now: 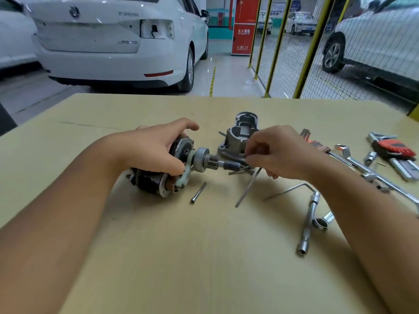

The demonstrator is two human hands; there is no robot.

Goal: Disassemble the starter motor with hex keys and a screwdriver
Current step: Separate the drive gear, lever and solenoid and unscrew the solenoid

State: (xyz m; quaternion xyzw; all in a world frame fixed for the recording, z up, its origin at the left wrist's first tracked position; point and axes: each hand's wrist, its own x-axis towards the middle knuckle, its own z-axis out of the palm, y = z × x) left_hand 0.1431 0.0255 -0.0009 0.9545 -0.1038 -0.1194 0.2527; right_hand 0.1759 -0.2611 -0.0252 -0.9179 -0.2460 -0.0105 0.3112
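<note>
Now, left hand (156, 147): curled over the starter motor body (154, 180), pinning it to the table (204, 257).
Right hand (277, 152): fingertips pinching a thin hex key (248, 188) beside the pinion shaft (215, 163).
Nose housing (240, 134): just beyond the right fingers.
Long bolt (198, 192): below the left hand.
Socket wrench (309, 220): under the right wrist.

Bare table (181, 257) front; tools (353, 164) crowding right.
</note>
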